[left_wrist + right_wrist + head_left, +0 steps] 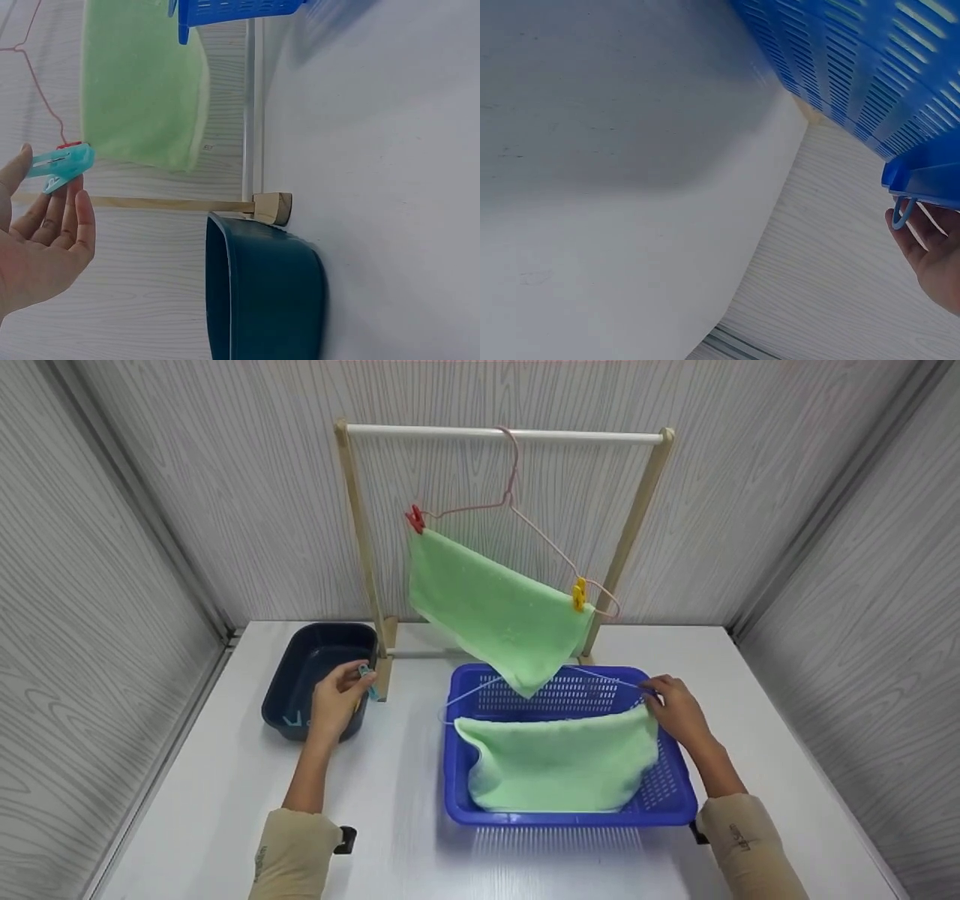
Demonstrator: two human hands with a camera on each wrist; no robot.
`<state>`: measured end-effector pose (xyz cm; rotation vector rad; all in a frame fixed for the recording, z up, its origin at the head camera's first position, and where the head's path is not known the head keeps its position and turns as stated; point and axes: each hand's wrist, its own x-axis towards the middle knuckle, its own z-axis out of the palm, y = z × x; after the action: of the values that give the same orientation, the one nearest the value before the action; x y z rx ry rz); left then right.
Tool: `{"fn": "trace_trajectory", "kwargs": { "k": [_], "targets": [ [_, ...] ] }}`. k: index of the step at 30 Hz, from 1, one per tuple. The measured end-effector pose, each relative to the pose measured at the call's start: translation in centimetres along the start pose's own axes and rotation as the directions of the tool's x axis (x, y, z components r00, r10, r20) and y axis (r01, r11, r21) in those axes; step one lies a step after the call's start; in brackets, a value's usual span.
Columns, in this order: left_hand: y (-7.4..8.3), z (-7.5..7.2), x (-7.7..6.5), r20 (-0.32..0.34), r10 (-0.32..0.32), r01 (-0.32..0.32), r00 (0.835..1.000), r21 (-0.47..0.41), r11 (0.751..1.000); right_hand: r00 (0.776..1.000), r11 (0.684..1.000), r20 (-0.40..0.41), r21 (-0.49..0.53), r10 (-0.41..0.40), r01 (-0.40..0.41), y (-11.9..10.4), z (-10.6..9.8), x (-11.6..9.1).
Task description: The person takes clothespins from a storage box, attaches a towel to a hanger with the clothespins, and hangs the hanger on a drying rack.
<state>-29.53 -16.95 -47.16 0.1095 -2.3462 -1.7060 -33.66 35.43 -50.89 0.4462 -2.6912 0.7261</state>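
Observation:
My left hand (337, 703) pinches a teal clothespin (71, 160) between thumb and fingers, over the near right side of a dark teal basin (279, 682). At the right rim of a blue plastic basket (570, 819), my right hand (679, 714) grips the end of a light blue hanger (472, 691), beside the corner of a green towel (562, 765). That towel lies partly inside the basket, its upper edge stretched below the hanger. The hanger's end loop shows by the fingers in the right wrist view; the thumb is hidden there.
Behind the basket stands a wooden rack with a white rod (427, 432). From it a pink hanger (546, 540) hangs tilted, holding another green towel (487, 604) by a red clothespin (416, 519) and a yellow clothespin (579, 595). Panel walls enclose the white table (405, 847).

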Motion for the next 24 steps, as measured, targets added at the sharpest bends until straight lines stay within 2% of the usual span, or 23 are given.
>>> {"fn": "trace_trajectory", "kwargs": {
  "k": [8,16,24],
  "targets": [
    [-0.1,0.0,0.0,0.000,-0.001,0.001,1.000,0.020,1.000,0.998,0.999,-0.061,-0.044,-0.024,0.021,0.8,0.5,0.1],
    [-0.1,-0.2,-0.2,0.014,-0.018,0.017,1.000,0.016,1.000,0.995,0.999,-0.096,0.032,-0.009,0.012,1.2,1.0,-0.2],
    [-0.1,-0.4,-0.4,0.011,-0.014,0.014,1.000,0.003,1.000,0.992,0.999,-0.125,0.036,-0.027,0.032,1.3,0.9,-0.4]
  ]
}}
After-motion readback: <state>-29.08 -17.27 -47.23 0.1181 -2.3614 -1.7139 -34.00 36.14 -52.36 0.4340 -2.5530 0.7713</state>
